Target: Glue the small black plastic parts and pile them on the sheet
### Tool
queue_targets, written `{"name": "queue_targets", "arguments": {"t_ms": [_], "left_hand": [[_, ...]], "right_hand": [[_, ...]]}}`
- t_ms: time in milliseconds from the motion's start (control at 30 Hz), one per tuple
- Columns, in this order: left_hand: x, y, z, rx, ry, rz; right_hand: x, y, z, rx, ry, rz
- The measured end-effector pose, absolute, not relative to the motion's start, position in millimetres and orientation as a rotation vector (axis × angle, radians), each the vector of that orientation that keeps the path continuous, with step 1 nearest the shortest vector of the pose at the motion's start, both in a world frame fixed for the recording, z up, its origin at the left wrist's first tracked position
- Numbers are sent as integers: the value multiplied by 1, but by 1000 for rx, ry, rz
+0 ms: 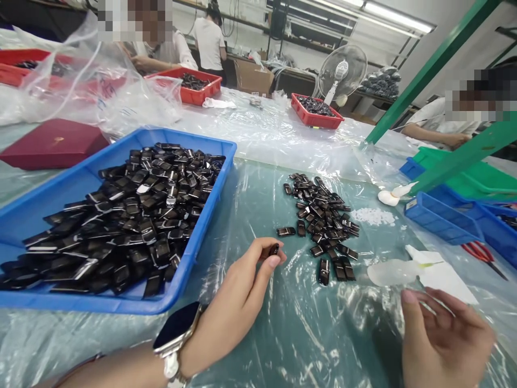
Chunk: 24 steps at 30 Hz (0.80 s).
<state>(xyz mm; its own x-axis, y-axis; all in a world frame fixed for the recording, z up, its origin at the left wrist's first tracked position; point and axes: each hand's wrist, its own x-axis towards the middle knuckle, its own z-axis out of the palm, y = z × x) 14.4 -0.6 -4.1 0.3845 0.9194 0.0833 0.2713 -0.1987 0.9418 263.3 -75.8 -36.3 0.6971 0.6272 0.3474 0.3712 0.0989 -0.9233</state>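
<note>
My left hand point(242, 291) is closed in a pinch on a small, shiny dark brown car-shaped piece point(274, 249). Between the blue tray and a loose pile of similar dark pieces point(323, 210), it hovers over the plastic-covered table. A few of those pieces lie apart at the pile's near edge. At the lower right, my right hand point(444, 334) has its fingers curved and apart, with nothing visible in them. Just beyond it a translucent squeeze bottle point(390, 272) with a thin yellowish tip lies partly over a white paper point(448, 280).
A blue tray point(202, 237) heaped with dark pieces fills the left. Behind it sits a maroon box point(54, 143). Small white bits point(374, 216), red-handled pliers or scissors point(479, 252) and blue bins point(442, 218) lie right, near a slanting green post point(428, 81). Other people sit beyond.
</note>
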Motion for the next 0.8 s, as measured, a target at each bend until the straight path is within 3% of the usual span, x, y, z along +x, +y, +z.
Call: {"name": "queue_targets", "arguments": {"t_ms": [67, 200, 300, 533, 800], "left_hand": [[15, -1, -6, 1691, 1022, 847], [15, -2, -8, 1773, 1011, 835], [14, -2, -8, 1871, 974, 878], [12, -1, -8, 1949, 914, 924], [12, -4, -5, 2031, 885, 878]], "right_hand": [[242, -78, -29, -1510, -1038, 209], [214, -49, -15, -1443, -1996, 296], [207, -15, -13, -1278, -2231, 348], [200, 12, -21, -1162, -2307, 374], [204, -14, -8, -1281, -1825, 660]]}}
